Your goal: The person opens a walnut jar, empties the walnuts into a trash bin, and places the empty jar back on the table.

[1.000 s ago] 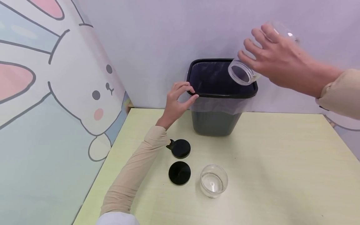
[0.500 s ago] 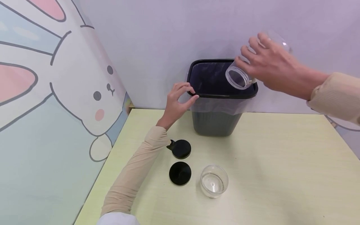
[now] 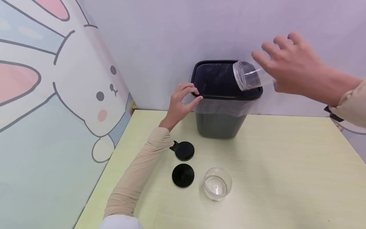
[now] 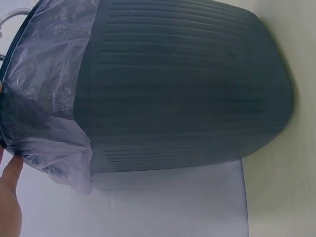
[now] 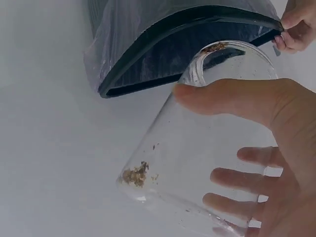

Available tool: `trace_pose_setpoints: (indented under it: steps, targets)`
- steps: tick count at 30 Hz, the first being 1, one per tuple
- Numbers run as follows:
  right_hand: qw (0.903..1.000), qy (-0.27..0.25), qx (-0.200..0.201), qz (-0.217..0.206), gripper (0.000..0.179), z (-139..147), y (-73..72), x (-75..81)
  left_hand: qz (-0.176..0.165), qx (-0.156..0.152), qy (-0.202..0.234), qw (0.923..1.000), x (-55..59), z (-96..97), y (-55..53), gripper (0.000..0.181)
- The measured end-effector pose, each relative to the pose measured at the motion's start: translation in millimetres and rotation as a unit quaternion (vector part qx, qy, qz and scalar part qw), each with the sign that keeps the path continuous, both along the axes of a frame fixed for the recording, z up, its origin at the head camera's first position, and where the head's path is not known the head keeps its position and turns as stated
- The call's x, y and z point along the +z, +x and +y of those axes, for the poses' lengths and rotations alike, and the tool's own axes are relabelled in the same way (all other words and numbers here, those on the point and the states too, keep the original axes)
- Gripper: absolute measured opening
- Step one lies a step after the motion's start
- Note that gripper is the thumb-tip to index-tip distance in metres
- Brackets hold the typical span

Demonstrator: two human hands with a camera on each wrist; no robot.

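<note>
A clear, wide-mouthed jar (image 3: 251, 76) is tipped over the right side of a dark bin (image 3: 220, 125), its threaded mouth facing left above the opening. My right hand (image 3: 297, 68) grips the jar's body, thumb on one side and fingers spread round the other, as the right wrist view shows. Brown crumbs (image 5: 136, 175) cling inside near the jar's base, and more sit at its mouth. My left hand (image 3: 179, 102) pinches the near left corner of the bin's black rim, where a thin plastic liner (image 4: 54, 133) folds over the outside.
On the pale wooden table (image 3: 286, 165) stands a clear round container (image 3: 217, 184). Two black round lids lie left of it, a plain lid (image 3: 183, 175) and a lid with a small tab (image 3: 184, 151). A wall (image 3: 154, 41) rises behind the bin.
My right hand first dipped left, then swung right and turned the jar, so its mouth points more to the left. My left hand keeps its hold on the rim.
</note>
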State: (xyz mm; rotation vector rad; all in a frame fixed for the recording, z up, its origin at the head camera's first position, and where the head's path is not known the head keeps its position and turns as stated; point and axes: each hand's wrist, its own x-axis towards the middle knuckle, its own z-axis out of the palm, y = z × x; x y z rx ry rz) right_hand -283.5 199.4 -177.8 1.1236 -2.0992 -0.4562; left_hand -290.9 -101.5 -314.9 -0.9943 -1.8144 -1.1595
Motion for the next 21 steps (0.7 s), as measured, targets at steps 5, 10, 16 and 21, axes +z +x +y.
trace_pose_setpoints:
  steps: [5,10,16,21]
  targets:
    - [0.9991,-0.012,-0.020,-0.036,0.086,1.6,7.1,0.7,0.006,0.001,-0.002,1.0000,0.6,-1.3,-0.1,0.015]
    - [0.9974,-0.036,-0.019,-0.059,0.094,3.6,12.1,-0.4,0.010,0.003,-0.003,0.9999,1.0,-2.2,-2.3,0.016]
    - [0.9946,-0.069,-0.014,-0.076,0.098,9.6,16.2,-3.2,0.009,0.004,-0.003,1.0000,0.6,-2.3,-3.2,0.016]
    - [0.9907,-0.080,-0.037,-0.104,0.102,16.0,19.6,-5.4,0.005,0.004,-0.003,1.0000,-0.2,-1.1,-2.8,0.016]
